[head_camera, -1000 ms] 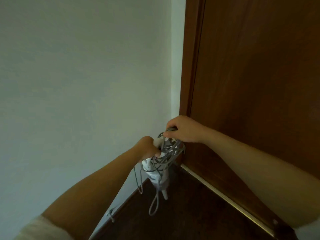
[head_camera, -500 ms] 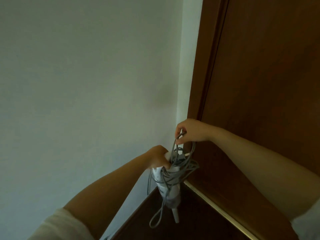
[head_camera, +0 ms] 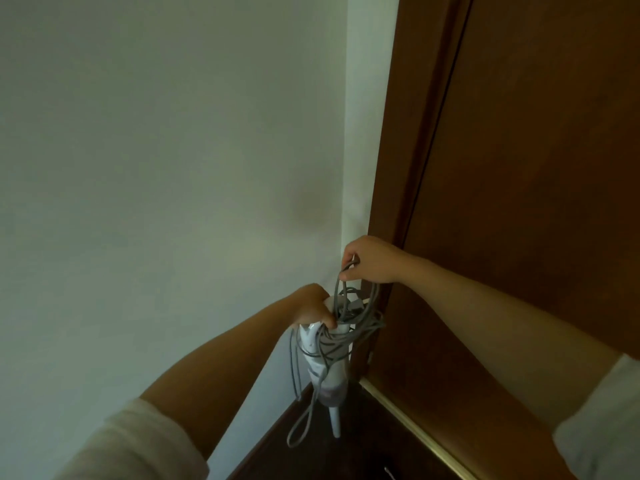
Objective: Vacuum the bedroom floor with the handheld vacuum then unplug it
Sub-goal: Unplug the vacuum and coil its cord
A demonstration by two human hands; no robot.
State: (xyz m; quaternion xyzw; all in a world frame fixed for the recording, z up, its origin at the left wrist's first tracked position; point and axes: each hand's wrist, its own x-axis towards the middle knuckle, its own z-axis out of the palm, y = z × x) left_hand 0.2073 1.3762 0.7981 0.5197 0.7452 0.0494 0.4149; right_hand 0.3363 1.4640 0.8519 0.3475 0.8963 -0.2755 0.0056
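A white handheld vacuum [head_camera: 330, 374] hangs nozzle-down in the room corner, its thin nozzle pointing at the dark floor. My left hand [head_camera: 311, 306] grips its handle at the top. A grey power cord [head_camera: 349, 336] is looped in several coils round the vacuum's upper body, and one long loop dangles down past the nozzle. My right hand [head_camera: 370, 259] pinches a strand of the cord just above the coils, up and to the right of my left hand. The plug end is hidden.
A pale wall [head_camera: 173, 185] fills the left side. A brown wooden door [head_camera: 536, 168] with its frame stands close on the right, with a brass threshold strip [head_camera: 415, 431] at its foot. Dark wooden floor [head_camera: 346, 459] shows below the vacuum.
My right hand has lifted away from the vacuum's top, drawing a strand of cord upward. The view has shifted slightly; my left hand keeps its grip on the handle.
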